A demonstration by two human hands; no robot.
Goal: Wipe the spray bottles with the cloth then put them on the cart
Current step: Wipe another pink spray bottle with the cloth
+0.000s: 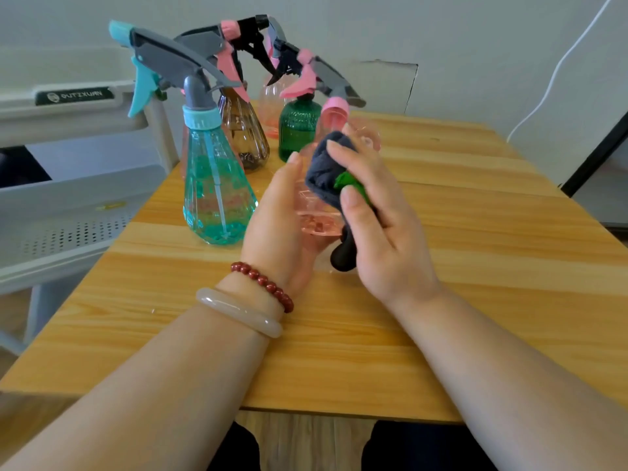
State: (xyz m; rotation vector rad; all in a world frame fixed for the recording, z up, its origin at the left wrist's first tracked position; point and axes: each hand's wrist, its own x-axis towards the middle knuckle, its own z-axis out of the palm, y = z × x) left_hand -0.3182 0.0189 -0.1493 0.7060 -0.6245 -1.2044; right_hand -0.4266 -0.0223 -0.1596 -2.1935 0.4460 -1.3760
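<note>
Cart (78, 185): one, white, just beside the left edge of the desk (475, 232); its perforated tray lies below the desktop.
Standing bottles: four counted, all upright in a tight cluster at the far left of the desk. The teal bottle (217, 185) is nearest the left edge, then the brown bottle (243, 130), the pale pink bottle (272, 103) and the green bottle (297, 130). A pinkish shape behind the teal one cannot be told.
Left hand (282, 215): fingers curled round the lower body of the held pink bottle (316, 222), above mid-desk.
Held pink bottle: one, with its long axis tilted. The base is low and toward the person; the pink collar and grey spray head point up and away toward the far wall.
Cloth (326, 168): one, dark grey with a green patch, pressed on the bottle's right side.
Right hand (380, 232): thumb and fingers pinch the cloth against the bottle.
Open room: bare wood runs from the hands to the right edge and to the near edge.
</note>
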